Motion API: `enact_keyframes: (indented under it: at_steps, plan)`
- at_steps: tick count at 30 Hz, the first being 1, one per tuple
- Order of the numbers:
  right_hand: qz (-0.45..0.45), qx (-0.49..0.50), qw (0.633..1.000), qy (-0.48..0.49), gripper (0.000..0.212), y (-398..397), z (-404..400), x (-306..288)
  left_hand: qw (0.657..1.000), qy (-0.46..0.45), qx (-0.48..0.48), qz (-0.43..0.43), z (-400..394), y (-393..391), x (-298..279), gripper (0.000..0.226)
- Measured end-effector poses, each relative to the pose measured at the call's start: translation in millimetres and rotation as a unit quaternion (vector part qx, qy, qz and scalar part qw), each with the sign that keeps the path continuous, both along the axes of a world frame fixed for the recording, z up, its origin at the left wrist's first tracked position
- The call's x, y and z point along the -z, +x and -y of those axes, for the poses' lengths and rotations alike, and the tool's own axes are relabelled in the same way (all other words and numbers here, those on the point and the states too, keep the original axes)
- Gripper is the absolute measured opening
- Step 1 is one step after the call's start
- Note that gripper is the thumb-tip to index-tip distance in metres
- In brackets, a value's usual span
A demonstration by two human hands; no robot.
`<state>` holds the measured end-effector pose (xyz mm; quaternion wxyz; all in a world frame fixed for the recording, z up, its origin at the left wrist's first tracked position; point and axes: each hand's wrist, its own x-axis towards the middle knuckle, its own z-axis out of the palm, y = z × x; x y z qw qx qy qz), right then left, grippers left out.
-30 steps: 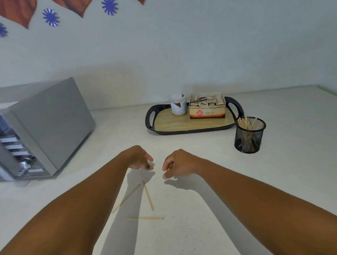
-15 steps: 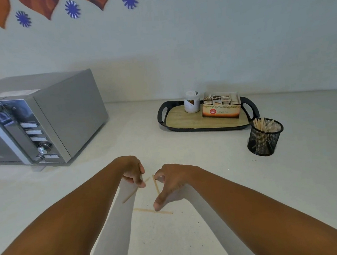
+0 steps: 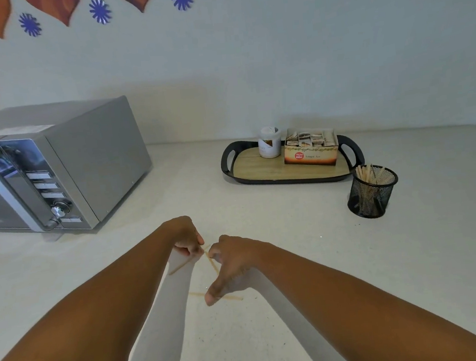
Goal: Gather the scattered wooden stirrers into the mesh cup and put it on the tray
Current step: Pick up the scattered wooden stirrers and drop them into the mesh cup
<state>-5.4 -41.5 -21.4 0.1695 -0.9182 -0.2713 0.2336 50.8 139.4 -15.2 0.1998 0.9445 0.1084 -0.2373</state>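
Three thin wooden stirrers lie on the white counter between my hands: a slanted one (image 3: pixel 181 266), a middle one (image 3: pixel 213 264) and a flat one (image 3: pixel 230 298). My left hand (image 3: pixel 187 236) has its fingertips pinched on the upper end of the slanted stirrer. The fingers of my right hand (image 3: pixel 234 260) curl by the top of the middle stirrer, and its thumb stretches down onto the flat one. No stirrer is lifted. The black mesh cup (image 3: pixel 373 196) stands far right, apart from both hands, with several stirrers upright in it. The black-rimmed tray (image 3: pixel 255 171) sits behind the cup.
A white jar (image 3: pixel 269 142) and an open tea box (image 3: pixel 311 151) occupy the tray's back half. A silver microwave (image 3: pixel 55 168) stands at the left. The wall runs along the counter's far edge.
Both hands came down and toward me onto the stirrers. My left fingers closed on the slanted one, and my right thumb reached the flat one. The view shifted left.
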Motion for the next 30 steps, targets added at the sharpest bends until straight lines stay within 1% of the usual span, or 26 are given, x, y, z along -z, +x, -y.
enact_keyframes:
  at_steps: [2,3,6,9,11,13,16,17,19,21,22,24,25,26,28,30]
  plan:
    - [0.022,0.002,1.000,0.008,0.100,1.4,-4.9,7.0,1.000,0.002,0.003,-0.001,-0.8,0.1,0.5,0.020]
    - [0.018,0.011,1.000,0.022,0.093,4.1,-5.7,9.7,1.000,0.003,0.003,-0.001,-1.2,0.0,0.9,0.020]
    - [-0.020,0.024,0.998,0.062,0.061,14.8,-3.3,11.8,1.000,0.007,0.003,-0.002,-0.4,-0.7,0.9,0.020]
    - [-0.016,0.034,0.995,0.096,0.028,22.1,1.1,12.0,1.000,0.017,0.000,0.009,1.9,0.3,1.9,0.021]
    - [-0.014,0.048,0.993,0.108,0.017,24.6,3.8,12.4,0.999,0.025,-0.002,0.025,3.5,1.3,3.0,0.021]
    - [-0.002,0.055,0.993,0.100,0.015,26.6,9.1,11.3,0.999,0.026,0.001,0.040,7.5,4.8,5.5,0.017]
    - [0.021,0.055,0.997,0.048,0.017,32.6,16.1,8.1,0.998,0.035,0.008,0.061,9.4,3.3,6.4,0.005]
    - [0.026,0.064,0.997,0.030,0.019,37.3,21.1,10.1,0.997,0.040,0.014,0.067,10.8,3.9,6.3,0.005]
    - [0.043,0.071,0.996,0.010,0.017,46.4,34.2,15.6,0.995,0.066,0.028,0.076,13.4,3.6,7.2,0.013]
    - [0.051,0.104,0.993,-0.015,0.006,55.6,49.5,15.0,0.992,0.080,0.041,0.086,15.9,5.1,9.7,0.020]
    - [0.047,0.129,0.990,-0.032,0.013,58.6,57.8,11.3,0.991,0.086,0.047,0.092,16.8,6.8,11.4,0.021]
    - [0.048,0.168,0.983,-0.065,0.024,63.6,75.1,2.8,0.987,0.110,0.063,0.098,21.7,8.1,10.6,0.013]
    - [0.053,0.180,0.979,-0.078,0.026,66.0,85.1,1.3,0.985,0.126,0.066,0.100,24.6,8.9,10.6,0.006]
    - [0.057,0.185,0.977,-0.095,0.028,67.6,94.5,1.1,0.983,0.138,0.064,0.102,27.4,9.0,10.7,0.006]
    - [0.067,0.182,0.972,-0.129,0.030,69.4,107.7,3.0,0.978,0.155,0.073,0.122,32.1,10.5,14.2,0.015]
    - [0.085,0.182,0.970,-0.135,0.027,70.4,117.1,5.1,0.972,0.164,0.091,0.143,39.1,10.9,16.6,0.013]
